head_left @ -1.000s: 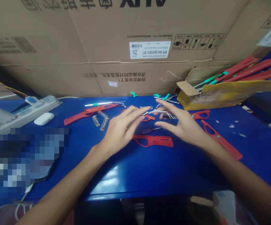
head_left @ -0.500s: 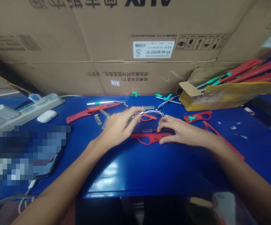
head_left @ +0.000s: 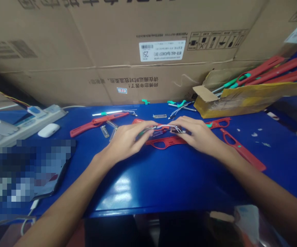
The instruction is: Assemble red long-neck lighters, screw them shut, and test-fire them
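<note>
My left hand [head_left: 127,139] is closed, pinching a thin metal tube [head_left: 152,128] that is mostly hidden by the fingers. White wires [head_left: 167,125] run from it to a small black block [head_left: 176,129], pinched between the thumb and fingers of my right hand [head_left: 198,133]. Just under the hands lies a red lighter casing half [head_left: 161,143], its right end partly covered by my right hand. A clear purplish piece with a red end [head_left: 158,132] lies behind that casing. Another red casing half [head_left: 138,121] is partly hidden behind my left hand.
On the left are a red lighter casing [head_left: 86,128], clear tanks [head_left: 104,131], a white earbud case [head_left: 49,130], a power strip [head_left: 48,115] and a blurred-out device [head_left: 58,181]. A carton [head_left: 237,103] of red lighters stands right; red casing halves [head_left: 248,154] lie before it.
My right hand has risen off the red casing half towards my left hand and now pinches the black block at the wire ends. My left hand keeps its grip. The view has shifted slightly.
</note>
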### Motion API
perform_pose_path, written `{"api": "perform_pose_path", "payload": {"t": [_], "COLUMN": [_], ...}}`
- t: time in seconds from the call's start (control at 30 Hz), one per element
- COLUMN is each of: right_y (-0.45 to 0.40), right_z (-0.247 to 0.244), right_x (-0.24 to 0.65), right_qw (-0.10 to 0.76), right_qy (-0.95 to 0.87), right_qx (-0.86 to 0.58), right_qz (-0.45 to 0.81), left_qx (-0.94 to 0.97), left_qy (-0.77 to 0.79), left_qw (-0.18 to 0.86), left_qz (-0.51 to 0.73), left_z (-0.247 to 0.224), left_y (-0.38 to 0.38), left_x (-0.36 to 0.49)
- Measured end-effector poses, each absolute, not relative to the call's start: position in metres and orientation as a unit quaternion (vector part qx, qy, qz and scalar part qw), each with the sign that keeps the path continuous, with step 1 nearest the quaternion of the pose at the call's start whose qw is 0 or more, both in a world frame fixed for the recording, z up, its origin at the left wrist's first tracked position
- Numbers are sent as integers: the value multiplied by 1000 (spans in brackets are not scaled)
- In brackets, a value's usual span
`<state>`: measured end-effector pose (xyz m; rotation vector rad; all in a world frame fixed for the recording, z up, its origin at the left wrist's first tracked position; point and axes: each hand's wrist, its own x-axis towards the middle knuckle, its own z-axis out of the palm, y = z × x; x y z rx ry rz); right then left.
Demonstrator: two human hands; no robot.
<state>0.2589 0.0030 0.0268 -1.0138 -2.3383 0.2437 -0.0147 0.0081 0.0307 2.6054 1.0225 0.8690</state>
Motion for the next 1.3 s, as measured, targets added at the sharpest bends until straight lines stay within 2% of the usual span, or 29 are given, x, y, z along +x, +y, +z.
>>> {"api": "perform_pose_path", "payload": {"t": [0.23,0.57,1.07,1.3], "right_y": [-4,-5,0,0], "right_z": [34,27,29,29], "right_x": [256,249,253,252], "right_qw": [320,260,198,201], "right_qy": [-828,-850,-868,-861], "right_qx": [-442,-420,-389,-401], "right_qz": [125,185,237,239], "left_qx": [893,937,934,936], "left_qy": [342,294,298,295], "left_qw": [74,105,154,151], "left_qz": [282,159,126,119], "left_z": [36,32,33,30], "left_y": [14,25,21,24], "left_x": [-22,-37,-28,-30]}}
